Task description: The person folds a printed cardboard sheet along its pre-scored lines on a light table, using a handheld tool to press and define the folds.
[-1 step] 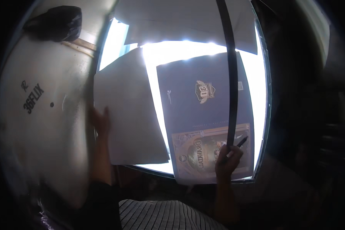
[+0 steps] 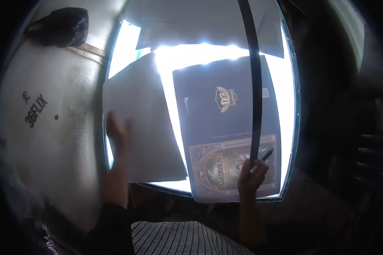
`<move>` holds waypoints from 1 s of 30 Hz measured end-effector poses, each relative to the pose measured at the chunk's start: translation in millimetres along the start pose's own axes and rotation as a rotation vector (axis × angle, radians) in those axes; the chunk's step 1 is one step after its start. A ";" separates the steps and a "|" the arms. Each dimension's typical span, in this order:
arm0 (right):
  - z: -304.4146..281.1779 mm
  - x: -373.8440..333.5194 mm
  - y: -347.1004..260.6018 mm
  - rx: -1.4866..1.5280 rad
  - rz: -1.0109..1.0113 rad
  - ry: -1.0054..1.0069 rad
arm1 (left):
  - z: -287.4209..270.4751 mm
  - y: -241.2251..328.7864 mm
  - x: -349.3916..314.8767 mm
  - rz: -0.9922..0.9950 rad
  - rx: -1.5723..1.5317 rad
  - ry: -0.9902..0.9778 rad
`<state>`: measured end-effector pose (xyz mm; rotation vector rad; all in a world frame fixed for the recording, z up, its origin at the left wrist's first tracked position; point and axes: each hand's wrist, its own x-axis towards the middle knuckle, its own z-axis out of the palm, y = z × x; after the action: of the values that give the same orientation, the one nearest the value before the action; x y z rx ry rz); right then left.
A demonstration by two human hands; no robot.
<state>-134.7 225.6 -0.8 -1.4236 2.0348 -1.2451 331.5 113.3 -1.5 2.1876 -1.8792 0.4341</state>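
Observation:
My right hand [image 2: 252,177] is closed around a dark pen [image 2: 268,154], whose end sticks out up and to the right. A long black strip [image 2: 256,80] runs from the top of the view down to this hand; I cannot tell if the fingers hold it too. Under the hand lies a blue printed sheet [image 2: 206,97] with a crest and, near its lower end, a framed picture panel. My left hand [image 2: 120,131], slightly blurred, has its fingers apart over the left part of a plain grey sheet [image 2: 149,140].
Both sheets lie on a brightly lit panel [image 2: 287,106] with a dark frame. Another grey sheet [image 2: 200,21] covers its far end. To the left is a pale surface [image 2: 68,157] with dark lettering; a black plastic bag [image 2: 68,27] and a wooden stick [image 2: 92,49] are farther back.
My left hand has moved right, from the grey sheet's left edge to over the sheet. My right hand keeps the pen in nearly the same place.

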 end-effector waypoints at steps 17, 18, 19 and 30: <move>-118.2 -45.9 31.4 -0.310 0.268 -0.239 | -1.1 359.5 41.0 0.629 -0.318 -0.419; -114.7 -39.6 27.0 -0.300 0.274 -0.231 | -2.1 362.5 50.3 0.585 -0.344 -0.445; -111.5 -35.0 23.3 -0.381 0.135 -0.159 | 5.8 363.9 57.8 0.574 -0.464 -0.332; -139.6 -70.8 71.9 -0.378 -0.147 -0.205 | 33.1 401.3 104.1 0.731 -0.419 -0.316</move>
<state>-243.5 358.9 3.7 -1.8153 2.1286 -0.7483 -48.2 -56.6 -3.2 1.3137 -2.6184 -0.2081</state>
